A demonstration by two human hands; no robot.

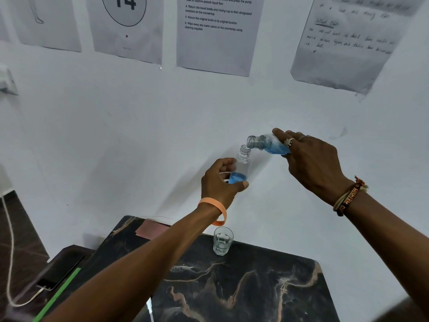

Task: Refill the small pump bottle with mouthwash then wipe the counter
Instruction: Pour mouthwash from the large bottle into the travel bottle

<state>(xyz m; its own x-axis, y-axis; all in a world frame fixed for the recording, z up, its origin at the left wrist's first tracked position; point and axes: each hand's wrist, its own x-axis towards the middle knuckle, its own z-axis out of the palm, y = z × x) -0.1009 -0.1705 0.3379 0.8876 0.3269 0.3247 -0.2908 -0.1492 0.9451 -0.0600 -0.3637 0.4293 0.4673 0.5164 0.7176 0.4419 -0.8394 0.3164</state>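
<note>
Your left hand [220, 182]: fingers and thumb curled round the small clear bottle [242, 165], upright, uncapped, blue liquid in its base, raised over the far edge of the marble counter [243, 287].
Your right hand [311, 159]: gripping the mouthwash bottle [267, 144], tipped left, mouth just over the small bottle's neck.
Glass tumbler [222, 240]: standing on the counter, far edge.

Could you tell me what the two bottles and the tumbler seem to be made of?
The small bottle and the larger bottle look like clear, smooth plastic: blue liquid shows through, necks are moulded threads. The tumbler looks like glass, with thick glinting walls, though clear plastic is possible.
</note>
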